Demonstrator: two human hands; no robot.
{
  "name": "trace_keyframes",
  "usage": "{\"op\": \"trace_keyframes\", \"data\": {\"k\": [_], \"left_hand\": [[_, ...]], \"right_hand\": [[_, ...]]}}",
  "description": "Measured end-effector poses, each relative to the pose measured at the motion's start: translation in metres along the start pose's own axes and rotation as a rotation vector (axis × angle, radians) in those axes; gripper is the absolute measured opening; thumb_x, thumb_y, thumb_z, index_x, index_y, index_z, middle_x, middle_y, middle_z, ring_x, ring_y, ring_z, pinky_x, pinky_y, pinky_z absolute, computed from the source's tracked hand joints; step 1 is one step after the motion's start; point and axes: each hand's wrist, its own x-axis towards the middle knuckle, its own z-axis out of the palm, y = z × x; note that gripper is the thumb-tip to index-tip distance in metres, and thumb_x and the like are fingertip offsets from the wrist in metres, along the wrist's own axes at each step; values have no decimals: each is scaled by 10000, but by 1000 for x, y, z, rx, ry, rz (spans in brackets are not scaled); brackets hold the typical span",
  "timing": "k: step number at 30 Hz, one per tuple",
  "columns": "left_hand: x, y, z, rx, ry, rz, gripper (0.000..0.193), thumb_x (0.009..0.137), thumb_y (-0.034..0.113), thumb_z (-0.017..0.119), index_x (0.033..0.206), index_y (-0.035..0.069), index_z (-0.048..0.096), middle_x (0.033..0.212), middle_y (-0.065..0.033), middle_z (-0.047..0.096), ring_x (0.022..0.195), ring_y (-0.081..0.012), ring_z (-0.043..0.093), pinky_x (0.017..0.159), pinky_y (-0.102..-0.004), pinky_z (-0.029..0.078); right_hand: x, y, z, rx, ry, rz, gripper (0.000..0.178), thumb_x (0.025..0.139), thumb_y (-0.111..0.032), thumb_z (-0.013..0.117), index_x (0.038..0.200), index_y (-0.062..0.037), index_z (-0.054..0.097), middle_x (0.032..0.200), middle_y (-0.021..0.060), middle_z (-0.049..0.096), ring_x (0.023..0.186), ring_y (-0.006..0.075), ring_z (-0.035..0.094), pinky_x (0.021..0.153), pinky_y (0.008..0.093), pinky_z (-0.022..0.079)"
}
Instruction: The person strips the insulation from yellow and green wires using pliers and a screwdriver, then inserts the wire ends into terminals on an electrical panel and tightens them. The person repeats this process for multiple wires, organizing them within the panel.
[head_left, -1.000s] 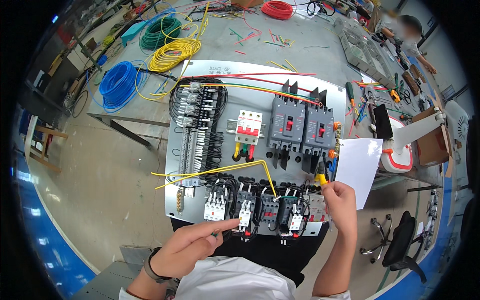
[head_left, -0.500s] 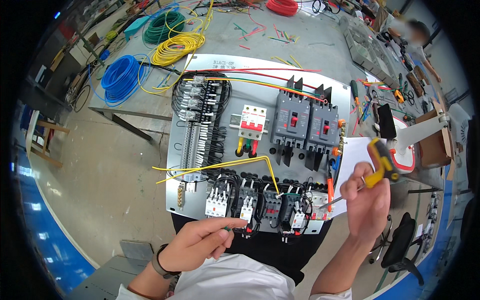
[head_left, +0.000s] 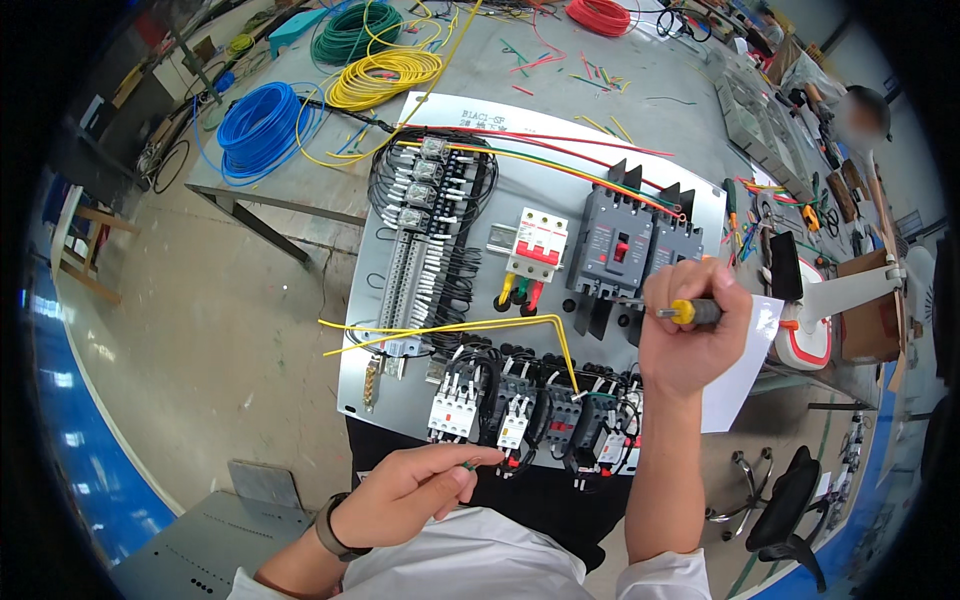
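**One head camera, looking down at the panel**

There is a single view, from a fisheye camera on the person's head. It looks steeply down and forward at the grey wiring panel (head_left: 400, 390), which lies close and fills the middle. Both forearms enter from the lower edge. The floor and far benches bend toward the dark round rim.

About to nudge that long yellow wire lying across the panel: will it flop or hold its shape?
The yellow wire probably holds its shape: it runs nearly straight, then keeps a sharp bend down to the contactors. Its free left ends jut past the panel edge unsupported, so it is likely light and springy.
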Motion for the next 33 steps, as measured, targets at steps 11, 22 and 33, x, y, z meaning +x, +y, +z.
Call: {"op": "trace_keyframes", "data": {"k": [11,22,33], "left_hand": [[10,-2,0,37,-18,7,350,1077,115,548,1406,29,633,869,-3,608,803,-63,530,745,-233,462],[12,-2,-1,30,9,-26,348,1063,87,560,1396,24,638,881,2,617,817,-64,539,772,-228,470],[12,3,1,30,-2,0,337,1069,92,545,1383,16,641,857,3,604,800,-62,528,755,-230,469]], "right_hand": [[2,29,-15,-103,17,-58,399,952,-256,481,632,-18,455,544,68,411,501,145,329,499,341,258],[-25,32,1,-572,151,-210,524,1095,-391,445,785,8,585,679,71,517,614,137,450,580,284,396],[-44,38,50,-674,445,-125,650,1082,-554,492,1249,49,670,1076,91,680,959,129,601,874,285,494]]}}
